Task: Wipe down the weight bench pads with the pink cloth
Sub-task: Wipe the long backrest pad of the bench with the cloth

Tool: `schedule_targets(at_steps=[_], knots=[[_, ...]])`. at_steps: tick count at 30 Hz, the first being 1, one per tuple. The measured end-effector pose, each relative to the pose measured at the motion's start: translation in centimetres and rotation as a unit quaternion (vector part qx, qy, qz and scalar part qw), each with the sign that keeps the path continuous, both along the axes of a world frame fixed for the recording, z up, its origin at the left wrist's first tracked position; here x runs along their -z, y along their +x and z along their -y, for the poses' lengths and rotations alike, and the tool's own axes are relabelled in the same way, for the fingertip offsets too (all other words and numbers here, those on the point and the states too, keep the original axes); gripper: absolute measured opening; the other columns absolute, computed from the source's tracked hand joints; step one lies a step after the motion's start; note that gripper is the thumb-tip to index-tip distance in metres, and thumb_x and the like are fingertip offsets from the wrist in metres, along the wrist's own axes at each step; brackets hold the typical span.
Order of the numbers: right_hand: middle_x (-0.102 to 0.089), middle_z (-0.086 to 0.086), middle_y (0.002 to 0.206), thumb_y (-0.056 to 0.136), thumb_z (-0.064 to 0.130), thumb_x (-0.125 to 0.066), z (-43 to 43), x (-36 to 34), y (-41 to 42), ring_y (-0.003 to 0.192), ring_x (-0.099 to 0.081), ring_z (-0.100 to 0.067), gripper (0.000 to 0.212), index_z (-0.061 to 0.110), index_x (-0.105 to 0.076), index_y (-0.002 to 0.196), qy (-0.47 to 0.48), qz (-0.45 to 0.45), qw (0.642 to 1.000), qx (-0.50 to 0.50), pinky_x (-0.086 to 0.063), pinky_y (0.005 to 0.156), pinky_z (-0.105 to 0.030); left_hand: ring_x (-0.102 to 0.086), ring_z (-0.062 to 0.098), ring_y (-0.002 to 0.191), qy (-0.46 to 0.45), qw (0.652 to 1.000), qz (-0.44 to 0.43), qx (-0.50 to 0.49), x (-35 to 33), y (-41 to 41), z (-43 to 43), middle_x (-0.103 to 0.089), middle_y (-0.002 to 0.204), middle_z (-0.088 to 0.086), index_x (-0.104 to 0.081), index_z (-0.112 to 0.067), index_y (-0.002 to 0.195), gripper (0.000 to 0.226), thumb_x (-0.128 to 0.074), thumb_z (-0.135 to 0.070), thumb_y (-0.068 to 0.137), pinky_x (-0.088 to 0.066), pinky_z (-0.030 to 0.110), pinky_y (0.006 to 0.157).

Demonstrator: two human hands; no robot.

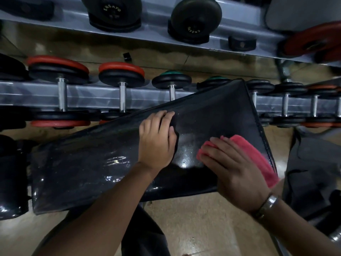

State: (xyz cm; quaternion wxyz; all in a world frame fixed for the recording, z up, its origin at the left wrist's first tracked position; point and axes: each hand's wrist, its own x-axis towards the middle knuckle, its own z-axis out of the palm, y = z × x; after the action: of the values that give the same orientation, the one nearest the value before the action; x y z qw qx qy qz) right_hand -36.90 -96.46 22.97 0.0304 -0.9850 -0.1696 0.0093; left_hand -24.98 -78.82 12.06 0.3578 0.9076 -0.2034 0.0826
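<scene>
A long black weight bench pad runs across the middle of the head view, shiny and wet-looking. My left hand rests on the pad's far edge with its fingers curled over the rim. My right hand lies flat on the pink cloth, pressing it against the pad near its wide right end. The cloth sticks out beyond my fingers and along the pad's right seam. A second black pad adjoins at the far left.
A grey dumbbell rack with several dumbbells, red, green and black, stands right behind the bench. A higher shelf holds larger black dumbbells. Dark equipment stands at the right. Tan floor lies below.
</scene>
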Motion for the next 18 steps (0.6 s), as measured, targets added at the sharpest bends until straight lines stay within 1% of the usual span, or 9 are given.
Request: schedule_targets(at_steps=[2, 5, 6, 8, 10, 12, 15, 16, 18], knots=[[-0.068, -0.009, 0.129, 0.092, 0.000, -0.044, -0.9, 1.0, -1.5, 0.132, -0.055, -0.031, 0.041, 0.008, -0.073, 0.120, 0.004, -0.031, 0.997, -0.070, -0.035, 0.118, -0.051, -0.052, 0.029, 0.125, -0.001, 1.000, -0.001, 0.002, 0.0, 0.0, 0.0, -0.058, 0.132, 0.010, -0.058, -0.009, 0.135, 0.038, -0.047, -0.017, 0.099, -0.038, 0.046, 0.106], [-0.066, -0.006, 0.134, 0.098, 0.009, -0.033, 0.5, 0.6, -2.0, 0.137, -0.052, -0.028, 0.045, 0.011, -0.073, 0.120, -0.024, -0.080, 0.975, -0.206, -0.031, 0.121, -0.047, -0.052, 0.028, 0.125, -0.001, 1.000, 0.000, 0.002, 0.0, 0.0, -0.1, -0.058, 0.133, 0.010, -0.058, -0.009, 0.136, 0.038, -0.048, -0.017, 0.099, -0.037, 0.045, 0.106], [-0.066, -0.005, 0.134, 0.099, 0.009, -0.031, 1.0, 0.3, -1.6, 0.137, -0.052, -0.028, 0.047, 0.011, -0.073, 0.120, -0.024, -0.080, 0.976, -0.200, -0.031, 0.121, -0.047, -0.052, 0.028, 0.125, -0.001, 1.000, 0.000, 0.002, 0.0, 0.0, -0.1, -0.058, 0.132, 0.009, -0.058, -0.010, 0.136, 0.038, -0.048, -0.017, 0.099, -0.037, 0.045, 0.107], [-0.067, -0.007, 0.132, 0.098, 0.006, -0.029, 1.1, 0.0, -0.6, 0.134, -0.054, -0.029, 0.050, 0.010, -0.072, 0.122, -0.015, -0.052, 0.992, -0.115, -0.034, 0.119, -0.048, -0.052, 0.028, 0.125, -0.001, 1.000, -0.002, 0.001, -0.1, 0.0, -0.1, -0.058, 0.132, 0.009, -0.058, -0.010, 0.135, 0.038, -0.047, -0.017, 0.099, -0.037, 0.045, 0.106], [-0.066, -0.009, 0.132, 0.091, 0.001, -0.038, -0.4, 0.4, -0.1, 0.133, -0.054, -0.031, 0.047, 0.009, -0.070, 0.124, -0.017, -0.013, 0.999, -0.027, -0.036, 0.117, -0.051, -0.052, 0.028, 0.124, -0.001, 1.000, -0.003, -0.002, -0.1, 0.1, 0.0, -0.058, 0.132, 0.009, -0.058, -0.010, 0.135, 0.038, -0.047, -0.017, 0.099, -0.038, 0.045, 0.106], [-0.065, -0.010, 0.133, 0.088, 0.000, -0.043, -1.5, 1.2, -0.7, 0.133, -0.054, -0.032, 0.046, 0.008, -0.069, 0.126, -0.018, -0.017, 0.999, -0.032, -0.036, 0.117, -0.052, -0.052, 0.028, 0.124, -0.001, 1.000, -0.004, -0.003, 0.0, 0.0, 0.0, -0.058, 0.132, 0.009, -0.058, -0.010, 0.135, 0.038, -0.048, -0.017, 0.099, -0.038, 0.046, 0.106], [-0.063, -0.009, 0.137, 0.093, 0.003, -0.041, -0.7, 1.0, -0.9, 0.136, -0.052, -0.030, 0.045, 0.011, -0.066, 0.130, -0.028, -0.058, 0.989, -0.137, -0.033, 0.119, -0.049, -0.052, 0.028, 0.125, 0.001, 1.000, -0.004, 0.000, -0.1, 0.0, 0.0, -0.058, 0.133, 0.009, -0.058, -0.010, 0.136, 0.039, -0.048, -0.017, 0.099, -0.038, 0.046, 0.106], [-0.063, -0.008, 0.137, 0.092, 0.005, -0.045, -0.1, 0.7, -0.2, 0.136, -0.052, -0.029, 0.044, 0.012, -0.067, 0.130, -0.026, -0.053, 0.990, -0.128, -0.032, 0.120, -0.048, -0.051, 0.028, 0.124, 0.001, 1.000, -0.003, -0.001, -0.1, 0.0, -0.1, -0.058, 0.133, 0.009, -0.058, -0.010, 0.135, 0.039, -0.048, -0.017, 0.098, -0.038, 0.046, 0.106], [-0.063, -0.011, 0.137, 0.087, 0.005, -0.049, 0.4, 0.2, 1.9, 0.136, -0.052, -0.030, 0.047, 0.011, -0.067, 0.129, -0.026, -0.021, 0.999, -0.033, -0.032, 0.120, -0.048, -0.052, 0.028, 0.124, -0.002, 1.000, -0.002, -0.002, -0.1, 0.0, -0.1, -0.058, 0.132, 0.009, -0.058, -0.009, 0.135, 0.039, -0.048, -0.017, 0.098, -0.038, 0.045, 0.105]])
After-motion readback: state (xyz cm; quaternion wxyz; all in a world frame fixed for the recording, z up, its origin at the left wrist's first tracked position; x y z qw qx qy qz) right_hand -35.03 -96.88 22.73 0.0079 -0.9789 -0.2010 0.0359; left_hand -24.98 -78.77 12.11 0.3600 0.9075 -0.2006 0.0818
